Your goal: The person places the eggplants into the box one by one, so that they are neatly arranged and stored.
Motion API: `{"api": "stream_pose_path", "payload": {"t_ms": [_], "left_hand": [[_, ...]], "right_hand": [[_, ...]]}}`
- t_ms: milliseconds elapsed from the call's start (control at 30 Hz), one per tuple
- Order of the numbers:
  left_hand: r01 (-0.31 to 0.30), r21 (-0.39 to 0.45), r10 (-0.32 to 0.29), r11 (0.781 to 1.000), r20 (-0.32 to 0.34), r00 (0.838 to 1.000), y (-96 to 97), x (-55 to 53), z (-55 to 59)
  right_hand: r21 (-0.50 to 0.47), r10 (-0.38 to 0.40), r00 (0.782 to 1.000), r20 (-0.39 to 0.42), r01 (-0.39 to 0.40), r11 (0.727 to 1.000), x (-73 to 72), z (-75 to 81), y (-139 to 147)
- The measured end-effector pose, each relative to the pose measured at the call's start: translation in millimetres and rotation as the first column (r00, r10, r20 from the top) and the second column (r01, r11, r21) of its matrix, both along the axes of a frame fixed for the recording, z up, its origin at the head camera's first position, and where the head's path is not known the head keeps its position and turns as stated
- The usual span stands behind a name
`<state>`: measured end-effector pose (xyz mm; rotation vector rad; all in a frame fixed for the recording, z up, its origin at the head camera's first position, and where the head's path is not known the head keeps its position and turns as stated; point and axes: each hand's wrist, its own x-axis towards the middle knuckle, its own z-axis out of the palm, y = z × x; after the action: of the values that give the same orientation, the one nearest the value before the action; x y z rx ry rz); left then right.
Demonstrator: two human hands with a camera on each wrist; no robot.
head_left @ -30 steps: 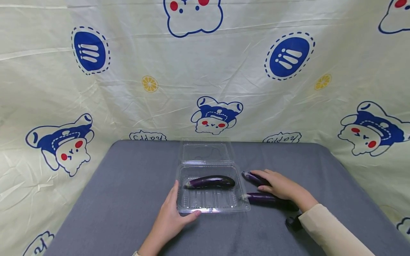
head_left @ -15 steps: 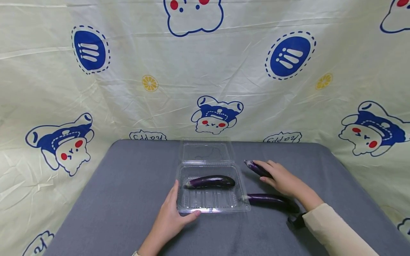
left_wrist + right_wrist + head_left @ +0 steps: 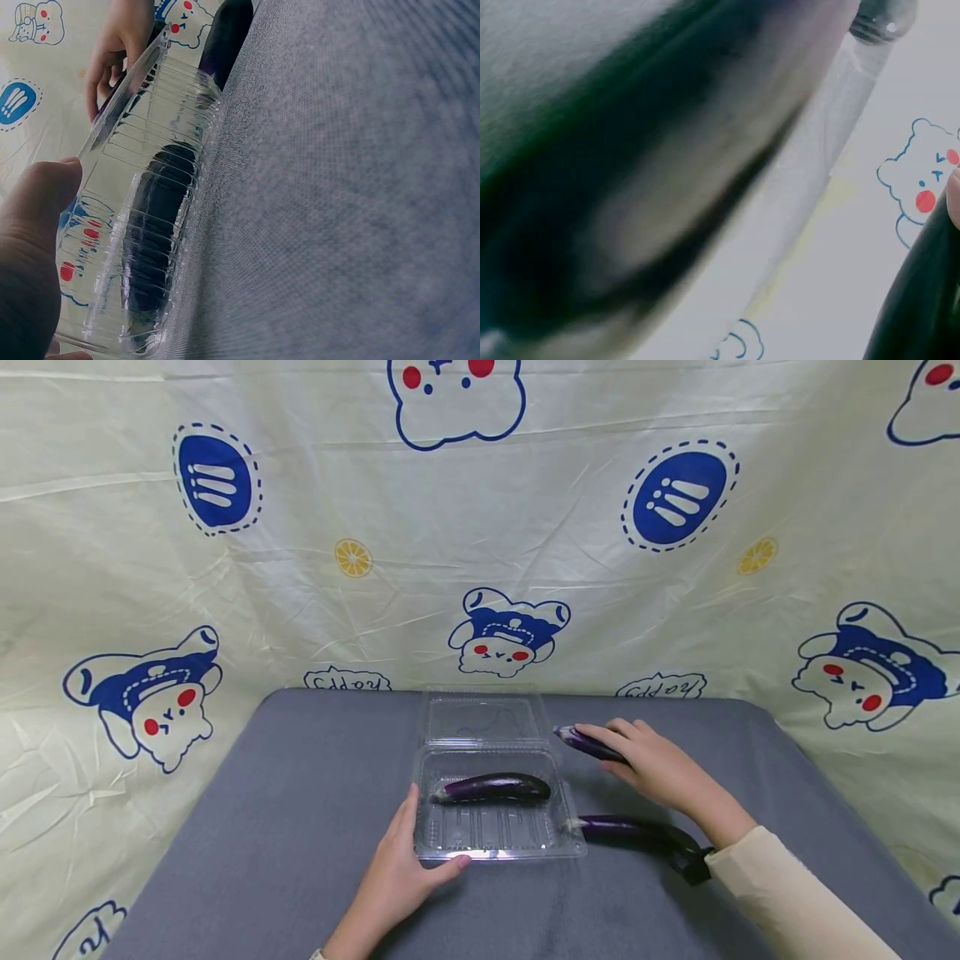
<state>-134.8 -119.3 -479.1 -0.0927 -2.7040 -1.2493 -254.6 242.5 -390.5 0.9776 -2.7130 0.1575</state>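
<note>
A clear plastic clamshell container [image 3: 487, 839] sits on the table, with its lid [image 3: 483, 718] folded back. Inside its tray lies one dark purple eggplant [image 3: 495, 788], also visible through the ribbed wall in the left wrist view. My left hand [image 3: 401, 864] holds the near left corner, thumb along the front rim and fingers along the left side. Beyond the right rim, my right hand [image 3: 660, 768] grips a second eggplant [image 3: 588, 743] above the table, its pale stem end pointing left. A third eggplant [image 3: 618, 828] lies below that forearm, its stem end beside the container.
Grey cloth [image 3: 315, 793] covers the table. A pale printed curtain [image 3: 540, 527] hangs behind and at both sides. A black device [image 3: 692, 864] sits at the right cuff. In the right wrist view, a large blurred eggplant [image 3: 630, 150] fills the foreground.
My right hand has lifted the second eggplant away from the third one and moved it back, then left towards the lid. My left hand and the container have stayed put.
</note>
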Motion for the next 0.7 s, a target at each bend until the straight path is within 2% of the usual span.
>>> {"api": "stream_pose_path", "payload": {"t_ms": [700], "left_hand": [[0.006,0.017,-0.006,1.000,0.004,1.000,-0.4,0.0,1.4]], "right_hand": [[0.085,0.112,0.986,-0.124,-0.102,0.991,2.9,22.3,-43.5]]}}
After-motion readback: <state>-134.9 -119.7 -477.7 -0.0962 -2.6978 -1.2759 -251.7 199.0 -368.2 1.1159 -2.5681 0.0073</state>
